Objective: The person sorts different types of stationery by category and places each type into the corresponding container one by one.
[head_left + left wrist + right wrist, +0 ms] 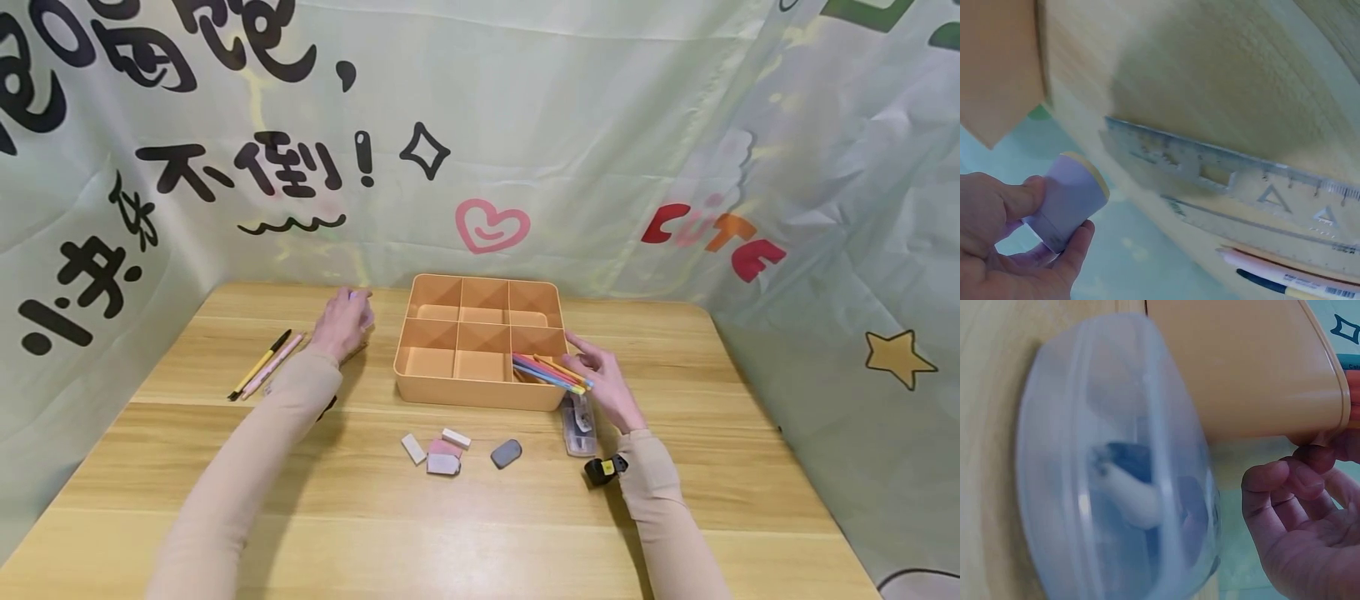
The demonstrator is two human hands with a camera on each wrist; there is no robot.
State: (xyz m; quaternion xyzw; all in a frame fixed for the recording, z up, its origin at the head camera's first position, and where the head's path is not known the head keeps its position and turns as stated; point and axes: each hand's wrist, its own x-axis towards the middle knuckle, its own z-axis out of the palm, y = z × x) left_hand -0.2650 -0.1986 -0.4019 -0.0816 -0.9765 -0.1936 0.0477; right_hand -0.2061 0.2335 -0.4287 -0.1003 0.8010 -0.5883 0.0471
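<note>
Away at the table's far left side, my left hand [343,323] pinches a small lavender piece with a curved yellow edge [1072,197] between thumb and fingers, raised above the table. Its exact kind is unclear. My right hand [606,385] is at the right wall of an orange compartment box [450,390], its fingers curled at the rim [1310,465]. Colored pencils [551,372] lean out of the box's front right compartment beside that hand. Under the right wrist lies a translucent plastic case [1116,487] with things inside.
Clear rulers [1247,175] lie below the left hand, next to a pink pen [1291,272] and a yellow-and-black pen [259,365]. In front of the box are several erasers, among them a white one [413,448] and a grey one [506,453]. A printed cloth [600,125] hangs behind.
</note>
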